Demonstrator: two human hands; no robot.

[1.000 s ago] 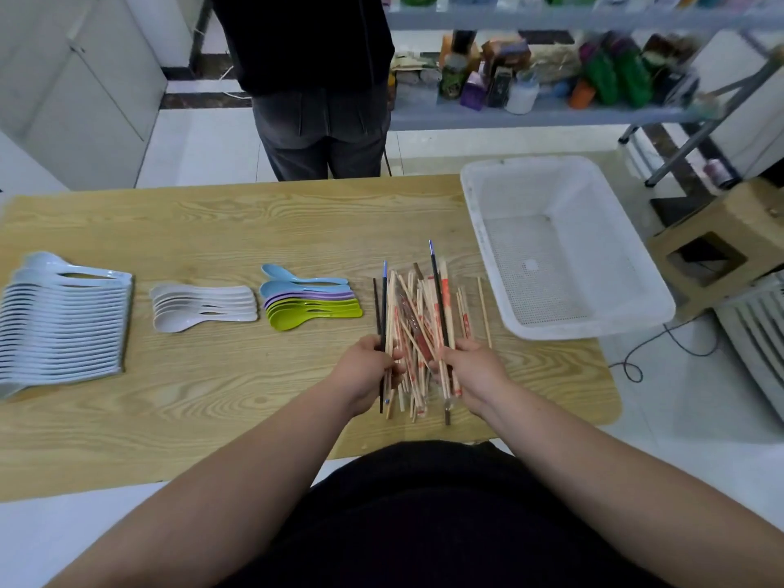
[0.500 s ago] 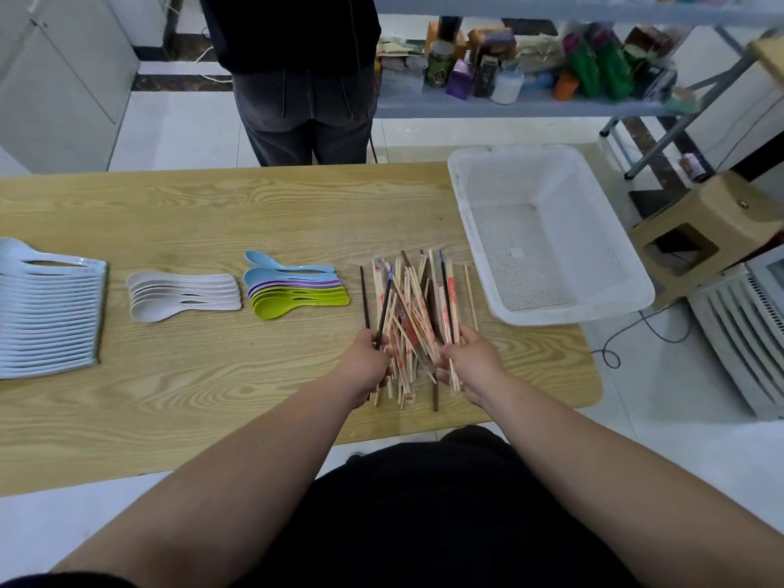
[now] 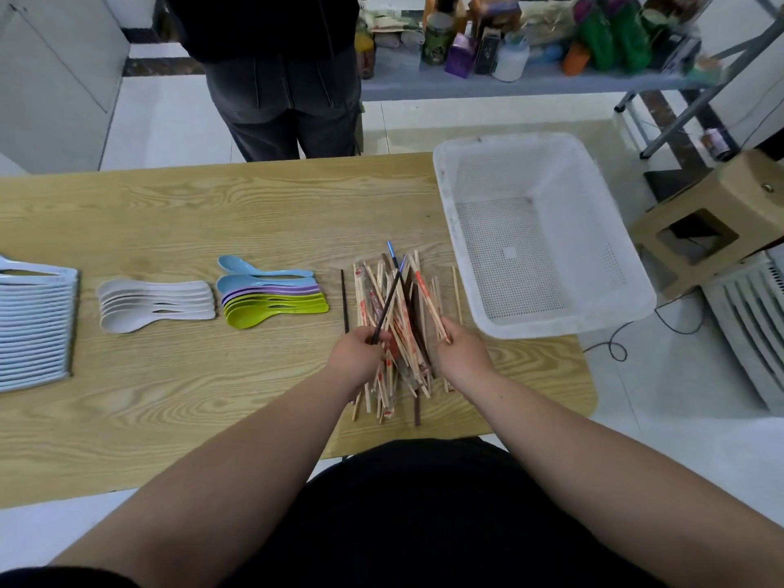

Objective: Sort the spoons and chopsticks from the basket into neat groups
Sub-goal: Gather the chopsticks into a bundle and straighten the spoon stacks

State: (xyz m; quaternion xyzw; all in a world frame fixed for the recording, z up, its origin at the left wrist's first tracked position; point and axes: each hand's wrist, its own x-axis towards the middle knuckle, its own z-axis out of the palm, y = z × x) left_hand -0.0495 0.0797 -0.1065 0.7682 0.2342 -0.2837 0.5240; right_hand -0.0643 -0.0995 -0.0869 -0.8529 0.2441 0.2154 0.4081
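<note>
Both hands are working over the chopstick pile (image 3: 403, 358) at the near edge of the tabletop (image 3: 191, 214). The left hand (image 3: 358, 348) is pinching a dark chopstick (image 3: 388, 299), its purple tip angling up over the heap. The right hand (image 3: 462, 350) is gripping a wooden chopstick with red print (image 3: 426, 297). One dark stick (image 3: 344, 301) is lying apart, just left of the pile. The white basket (image 3: 594, 214) is sitting to the right, and the white spoons (image 3: 157, 303), coloured spoons (image 3: 271, 294) and pale blue spoons (image 3: 34, 328) are lying in rows to the left.
</note>
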